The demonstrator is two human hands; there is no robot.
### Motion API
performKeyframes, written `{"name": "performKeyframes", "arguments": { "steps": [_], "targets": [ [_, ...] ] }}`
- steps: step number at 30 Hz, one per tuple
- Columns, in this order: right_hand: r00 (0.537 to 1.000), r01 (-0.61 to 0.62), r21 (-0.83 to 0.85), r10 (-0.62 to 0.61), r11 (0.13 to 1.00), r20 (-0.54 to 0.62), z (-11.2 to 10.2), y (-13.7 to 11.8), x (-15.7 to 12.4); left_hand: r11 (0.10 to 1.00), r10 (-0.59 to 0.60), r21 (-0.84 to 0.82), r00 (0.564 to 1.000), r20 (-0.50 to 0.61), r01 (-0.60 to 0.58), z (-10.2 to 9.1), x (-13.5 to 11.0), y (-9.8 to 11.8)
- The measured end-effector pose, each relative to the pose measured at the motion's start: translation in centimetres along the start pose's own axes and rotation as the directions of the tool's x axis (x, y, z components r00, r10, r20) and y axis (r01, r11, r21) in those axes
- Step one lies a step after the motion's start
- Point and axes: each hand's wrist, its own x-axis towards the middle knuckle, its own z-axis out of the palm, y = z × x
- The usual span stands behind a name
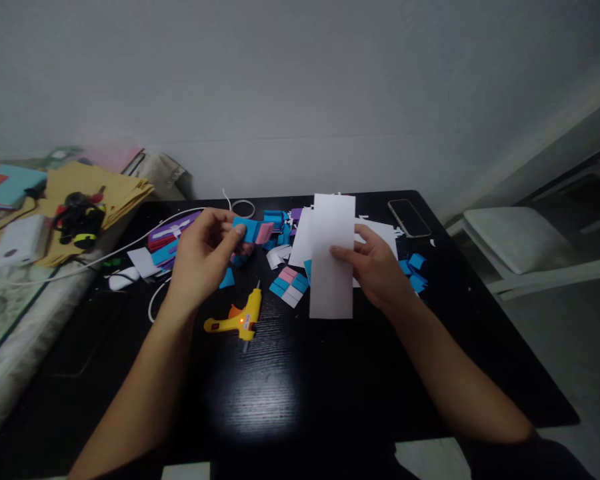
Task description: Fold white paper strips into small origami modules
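Note:
My left hand [203,250] pinches a folded blue and pink paper piece [250,230] between thumb and fingers, above the black table. In my right hand [375,263] a tall white paper strip [331,267] is held upright by its right edge, thumb in front and fingers behind. Between the hands lies a woven square of blue, pink and white paper [289,287]. A yellow glue gun [240,319] rests below my left hand, its small orange light lit. White sheets [303,235] lie partly hidden behind the strip.
Blue folded papers [415,270] lie right of my right hand, near a phone [409,219]. White cable [130,247] crosses the left side, close to a white mouse [124,278]. Brown envelopes [123,197] and wires crowd the far left. A white stool [505,233] stands right of the table.

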Motion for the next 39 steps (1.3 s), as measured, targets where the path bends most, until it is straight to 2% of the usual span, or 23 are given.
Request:
{"name": "performKeyframes", "arguments": {
  "steps": [2,5,8,10,12,13,14,15,17,18,19,21,25,26,27,29,31,35,39],
  "targets": [
    [0.998,-0.014,0.043,0.011,0.999,0.054,0.7,0.2,-0.4,0.961,-0.056,-0.267,0.996,0.072,0.073,1.0,-0.8,1.1],
    [0.994,-0.040,0.058,0.033,0.998,0.107,1.4,0.4,-0.9,0.887,-0.093,-0.434,0.982,0.165,0.157,2.4,-1.6,2.1],
    [0.992,-0.023,0.042,0.017,0.999,0.122,1.4,0.3,-1.0,0.877,-0.115,-0.445,0.978,0.173,0.182,2.6,-1.7,2.2],
    [0.996,0.029,0.024,-0.031,0.999,0.087,0.8,-0.1,-0.8,0.895,-0.117,-0.405,0.974,0.193,0.188,2.1,-1.5,2.1],
    [0.993,0.113,0.011,-0.114,0.994,0.022,0.0,-0.7,-0.5,0.920,-0.113,-0.327,0.945,0.306,0.216,1.7,-1.5,2.0],
    [0.989,0.148,0.009,-0.148,0.989,-0.018,-0.4,-1.2,-0.4,0.933,-0.109,-0.275,0.910,0.401,0.233,1.7,-1.6,2.0],
    [0.982,0.179,0.007,-0.179,0.984,-0.062,-0.8,-1.7,-0.4,0.949,-0.100,-0.210,0.853,0.512,0.238,1.9,-1.9,1.9],
    [0.971,0.213,0.001,-0.211,0.977,-0.109,-1.1,-2.2,-0.4,0.964,-0.092,-0.137,0.774,0.627,0.226,2.3,-2.3,1.8],
    [0.962,0.233,-0.020,-0.234,0.972,-0.139,-1.5,-2.9,-0.6,0.990,-0.083,-0.005,0.613,0.786,0.140,3.8,-3.1,1.1],
    [0.961,0.233,-0.022,-0.234,0.972,-0.144,-1.5,-3.1,-0.6,0.996,-0.082,0.050,0.560,0.824,0.071,4.6,-3.5,0.7],
    [0.964,0.224,-0.021,-0.225,0.974,-0.141,-1.5,-3.2,-0.7,0.996,-0.083,0.090,0.580,0.810,0.015,5.5,-3.8,0.2],
    [0.973,0.200,-0.007,-0.199,0.980,-0.121,-1.3,-2.9,-0.7,0.994,-0.080,0.110,0.640,0.764,-0.007,6.6,-4.1,-0.5],
    [0.988,0.149,0.017,-0.149,0.989,-0.035,-0.5,-1.7,-0.8,0.997,-0.039,0.076,0.783,0.620,-0.011,6.3,-3.3,-0.2],
    [0.991,0.134,0.019,-0.134,0.991,-0.014,-0.2,-1.4,-0.8,0.999,-0.028,0.029,0.831,0.555,0.014,6.0,-3.1,0.3],
    [0.993,0.117,0.023,-0.117,0.993,0.003,0.1,-1.1,-0.9,0.986,-0.035,-0.130,0.901,0.432,0.100,5.7,-3.0,0.7],
    [0.996,0.082,0.031,-0.082,0.996,0.025,0.7,-0.6,-1.1,0.930,-0.022,-0.342,0.950,0.311,0.134,5.4,-3.1,1.5],
    [0.998,0.052,0.052,-0.053,0.997,0.030,1.2,-0.2,-1.4,0.906,0.007,-0.410,0.965,0.263,0.105,5.6,-3.3,1.9],
    [0.999,0.009,0.088,-0.013,0.996,0.047,1.7,0.0,-1.7,0.944,0.030,-0.327,0.970,0.240,0.051,6.0,-3.7,1.8],
    [0.991,0.080,0.032,-0.083,0.996,0.109,1.6,-0.5,-2.1,0.955,-0.009,-0.289,0.976,0.216,0.072,5.7,-3.6,1.8]
  ]
}}
